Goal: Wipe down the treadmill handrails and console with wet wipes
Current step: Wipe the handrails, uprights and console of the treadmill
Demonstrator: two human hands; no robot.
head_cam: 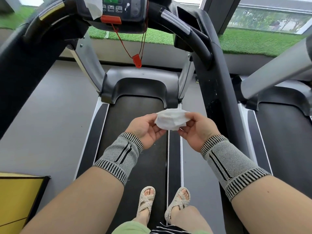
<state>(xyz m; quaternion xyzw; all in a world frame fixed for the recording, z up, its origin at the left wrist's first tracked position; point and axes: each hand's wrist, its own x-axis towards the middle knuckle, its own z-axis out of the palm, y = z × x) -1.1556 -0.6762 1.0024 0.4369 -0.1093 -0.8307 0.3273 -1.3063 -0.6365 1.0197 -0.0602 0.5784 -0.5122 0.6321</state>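
A crumpled white wet wipe (170, 119) is held over the treadmill belt (135, 149). My left hand (146, 130) pinches its left edge and my right hand (195, 130) pinches its right edge, both below waist-high rails. The black console (125, 9) sits at the top centre with a second white wipe (93, 7) draped over its left side. The left handrail (25, 53) curves down at the left; the right handrail (217, 78) runs down the right of my hands. Both wrists wear grey knit bands.
A red safety clip (137, 61) hangs on a red cord under the console. A neighbouring treadmill (278, 115) stands at the right. A yellow panel (16, 196) lies at the lower left. Green turf (253, 41) and windows are beyond. My sandalled feet (162, 205) stand on the belt.
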